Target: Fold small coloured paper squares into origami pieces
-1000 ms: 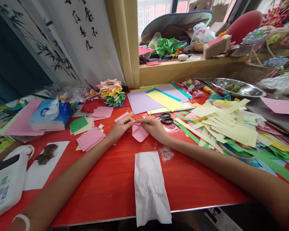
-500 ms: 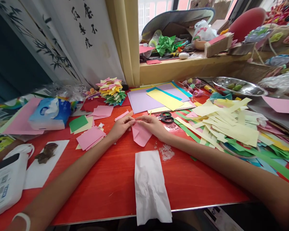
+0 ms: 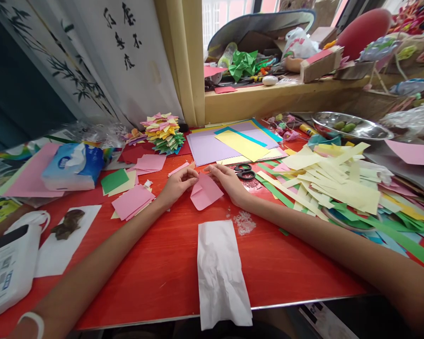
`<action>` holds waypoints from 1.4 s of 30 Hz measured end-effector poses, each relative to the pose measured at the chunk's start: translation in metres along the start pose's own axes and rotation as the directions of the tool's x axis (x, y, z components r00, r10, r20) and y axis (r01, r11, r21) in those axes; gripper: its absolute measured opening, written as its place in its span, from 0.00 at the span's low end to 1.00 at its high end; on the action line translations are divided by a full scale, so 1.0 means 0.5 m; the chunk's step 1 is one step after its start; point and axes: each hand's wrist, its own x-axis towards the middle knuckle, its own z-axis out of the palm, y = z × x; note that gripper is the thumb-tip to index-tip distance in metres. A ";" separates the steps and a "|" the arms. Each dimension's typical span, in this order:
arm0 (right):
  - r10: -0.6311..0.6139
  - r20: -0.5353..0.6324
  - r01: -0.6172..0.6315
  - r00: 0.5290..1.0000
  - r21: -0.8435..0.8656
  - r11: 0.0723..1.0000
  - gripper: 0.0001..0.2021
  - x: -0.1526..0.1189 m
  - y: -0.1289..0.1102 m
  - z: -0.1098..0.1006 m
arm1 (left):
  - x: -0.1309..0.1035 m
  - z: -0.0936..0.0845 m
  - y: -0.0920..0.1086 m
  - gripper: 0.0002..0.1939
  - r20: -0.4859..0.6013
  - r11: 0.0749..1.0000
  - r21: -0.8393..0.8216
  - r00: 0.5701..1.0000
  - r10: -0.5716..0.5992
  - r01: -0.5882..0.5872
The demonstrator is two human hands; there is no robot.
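I see the left hand (image 3: 176, 186) pinching the pink paper (image 3: 208, 193); I can't tell if the right hand's (image 3: 231, 184) fingers grip; lopsided tugging could crease it.

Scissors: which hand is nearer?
Right. The right hand is just left of the scissors; the left hand is farther left, beyond the pink paper.

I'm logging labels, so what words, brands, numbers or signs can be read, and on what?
"不": white curtain; its other characters are unclear to me.
Tissue pack: logo too blurred.
White pack: blue print too blurred.
Plastic bag: red print too small.
Nothing else is legible.
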 end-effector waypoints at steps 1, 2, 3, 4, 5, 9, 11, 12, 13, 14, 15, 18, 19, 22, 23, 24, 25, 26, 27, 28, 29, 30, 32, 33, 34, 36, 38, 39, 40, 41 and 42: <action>0.026 0.017 -0.027 1.000 0.030 0.999 0.18 0.000 -0.002 0.001 | 0.000 -0.001 -0.001 0.09 -0.012 1.000 0.012 1.000 0.016 -0.016; 0.037 0.041 -0.039 0.998 0.039 0.998 0.19 -0.001 -0.004 0.001 | 0.000 -0.001 -0.001 0.09 -0.024 0.999 0.026 0.999 0.032 -0.032; 0.032 0.070 -0.033 0.997 0.026 0.999 0.19 -0.001 -0.004 0.000 | 0.000 -0.002 -0.001 0.09 -0.035 0.998 0.038 0.998 0.047 -0.046; 0.011 0.100 -0.011 0.995 -0.004 1.000 0.18 -0.002 -0.004 -0.001 | -0.001 -0.003 -0.001 0.09 -0.044 0.997 0.047 0.997 0.060 -0.058; -0.014 0.128 0.019 0.992 -0.040 0.999 0.18 -0.002 -0.004 -0.002 | -0.001 -0.003 -0.001 0.09 -0.052 0.996 0.052 0.996 0.072 -0.069; -0.043 0.177 0.065 0.983 -0.121 0.990 0.19 -0.004 -0.003 -0.005 | -0.001 -0.003 -0.004 0.09 -0.064 0.994 0.050 0.993 0.102 -0.098; -0.031 0.188 0.057 0.982 -0.136 0.989 0.20 -0.005 -0.005 -0.005 | -0.001 -0.003 -0.005 0.08 -0.061 0.993 0.059 0.992 0.110 -0.107; -0.028 0.196 0.057 0.980 -0.145 0.988 0.20 -0.006 -0.006 -0.005 | -0.001 -0.003 -0.005 0.08 -0.057 0.991 0.069 0.992 0.115 -0.111; -0.025 0.204 0.058 0.979 -0.155 0.986 0.20 -0.006 -0.008 -0.005 | -0.002 -0.003 -0.004 0.08 -0.052 0.989 0.086 0.991 0.121 -0.116; -0.021 0.213 0.057 0.977 -0.164 0.985 0.19 -0.007 -0.011 -0.004 | -0.002 -0.003 -0.004 0.08 -0.050 0.987 0.107 0.991 0.128 -0.122; -0.016 0.221 0.055 0.975 -0.173 0.983 0.17 -0.007 -0.013 -0.004 | -0.002 -0.003 -0.003 0.08 -0.049 0.983 0.131 0.990 0.136 -0.128; -0.004 0.235 0.050 0.972 -0.190 0.980 0.15 -0.007 -0.015 -0.004 | -0.004 -0.003 -0.001 0.08 -0.057 0.975 0.177 0.987 0.148 -0.136; -0.004 0.239 0.052 0.971 -0.196 0.979 0.15 -0.006 -0.014 -0.004 | -0.005 -0.003 0.000 0.08 -0.062 0.974 0.179 0.987 0.149 -0.136; -0.008 0.224 0.057 0.975 -0.213 0.975 0.16 -0.003 -0.006 -0.006 | -0.006 -0.002 0.001 0.09 -0.064 0.977 0.170 0.988 0.138 -0.125; -0.009 0.212 0.054 0.977 -0.211 0.976 0.17 -0.002 -0.003 -0.006 | -0.006 -0.001 0.002 0.10 -0.064 0.979 0.167 0.989 0.131 -0.119; -0.010 0.199 0.051 0.980 -0.202 0.978 0.17 -0.001 0.000 -0.007 | -0.006 -0.001 0.002 0.10 -0.063 0.981 0.160 0.990 0.124 -0.113; -0.012 0.187 0.048 0.982 -0.187 0.981 0.17 0.000 0.003 -0.007 | -0.006 -0.001 0.003 0.10 -0.059 0.983 0.151 0.991 0.118 -0.108; -0.017 0.173 0.047 0.985 -0.169 0.984 0.17 0.001 0.005 -0.008 | -0.006 -0.001 0.003 0.11 -0.050 0.985 0.139 0.993 0.111 -0.103; -0.023 0.158 0.046 0.987 -0.149 0.988 0.17 0.002 0.007 -0.008 | -0.005 -0.001 0.003 0.11 -0.040 0.987 0.124 0.993 0.107 -0.101; -0.027 0.145 0.045 0.989 -0.128 0.991 0.16 0.003 0.009 -0.008 | -0.005 -0.001 0.003 0.11 -0.027 0.989 0.109 0.994 0.102 -0.099; -0.031 0.133 0.046 0.991 -0.108 0.993 0.16 0.004 0.010 -0.008 | -0.004 -0.001 0.002 0.11 -0.013 0.991 0.096 0.995 0.099 -0.097; -0.034 0.125 0.046 0.992 -0.090 0.995 0.16 0.005 0.011 -0.008 | -0.004 -0.002 0.001 0.11 -0.003 0.992 0.085 0.995 0.096 -0.095; -0.035 0.127 0.043 0.991 -0.059 0.997 0.15 0.006 0.011 -0.008 | -0.002 -0.003 -0.003 0.11 0.005 0.993 0.072 0.995 0.097 -0.097; -0.036 0.134 0.043 0.990 -0.050 0.998 0.15 0.006 0.011 -0.009 | -0.002 -0.003 -0.004 0.12 0.006 0.992 0.071 0.995 0.100 -0.101; -0.035 0.140 0.042 0.990 -0.046 0.998 0.15 0.006 0.011 -0.009 | -0.001 -0.003 -0.006 0.12 0.004 0.992 0.072 0.994 0.106 -0.106; -0.032 0.149 0.040 0.988 -0.046 0.998 0.15 0.006 0.011 -0.010 | 0.000 -0.003 -0.008 0.12 -0.008 0.990 0.076 0.993 0.122 -0.121; -0.030 0.156 0.038 0.987 -0.050 0.998 0.15 0.006 0.012 -0.011 | 0.000 -0.003 -0.008 0.11 -0.033 0.988 0.080 0.990 0.135 -0.132; -0.029 0.160 0.038 0.987 -0.050 0.998 0.16 0.006 0.012 -0.011 | -0.001 -0.003 -0.007 0.11 -0.046 0.987 0.086 0.989 0.139 -0.135; -0.029 0.162 0.037 0.986 -0.050 0.998 0.16 0.007 0.014 -0.012 | -0.001 -0.002 -0.005 0.11 -0.055 0.986 0.098 0.988 0.142 -0.136; -0.028 0.161 0.036 0.987 -0.050 0.998 0.16 0.007 0.015 -0.012 | -0.002 -0.002 -0.003 0.11 -0.059 0.984 0.114 0.988 0.145 -0.137; -0.026 0.157 0.034 0.987 -0.051 0.998 0.16 0.008 0.017 -0.012 | -0.003 -0.002 -0.001 0.11 -0.056 0.981 0.133 0.988 0.147 -0.139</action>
